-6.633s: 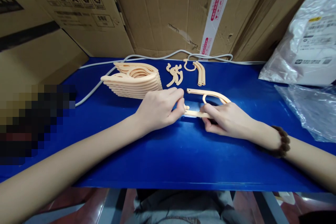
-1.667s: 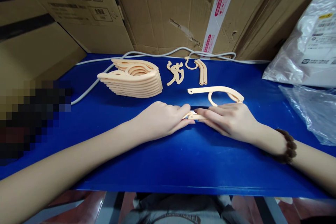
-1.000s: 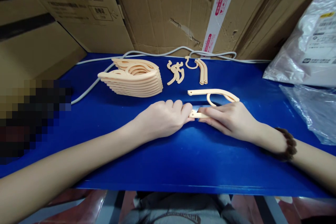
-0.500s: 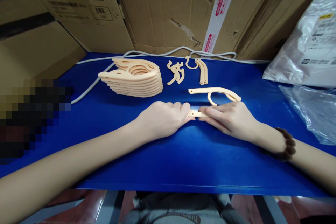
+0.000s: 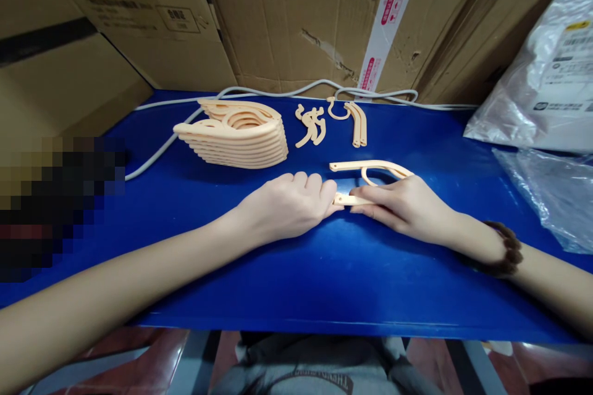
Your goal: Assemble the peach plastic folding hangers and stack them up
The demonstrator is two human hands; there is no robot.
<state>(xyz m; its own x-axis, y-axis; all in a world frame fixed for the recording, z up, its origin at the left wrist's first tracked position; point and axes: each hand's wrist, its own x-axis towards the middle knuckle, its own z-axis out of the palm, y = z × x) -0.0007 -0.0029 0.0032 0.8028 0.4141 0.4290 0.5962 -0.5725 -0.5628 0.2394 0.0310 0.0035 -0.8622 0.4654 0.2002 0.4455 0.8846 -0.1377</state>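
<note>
Along the back, brown cardboard boxes [image 5: 278, 24]; at their foot, a looping white cable [image 5: 324, 81]; at right, a translucent plastic bag [image 5: 519, 86] beside clear crumpled plastic film [image 5: 546, 194].

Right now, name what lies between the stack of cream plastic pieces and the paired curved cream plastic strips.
Between the stack and the strips lie a jumble of small cream plastic parts and one curved hook, as the head view shows.

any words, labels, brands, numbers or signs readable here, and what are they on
"合格证": boxed, on the left carton
Up arrows and recycling arrows: signs on that carton; its small print is too blurred
"THEN...": on the grey shirt, the rest unclear
Tape: red lettering, too blurred
Bag: barcode and label print, too small to read
No number is readable
</note>
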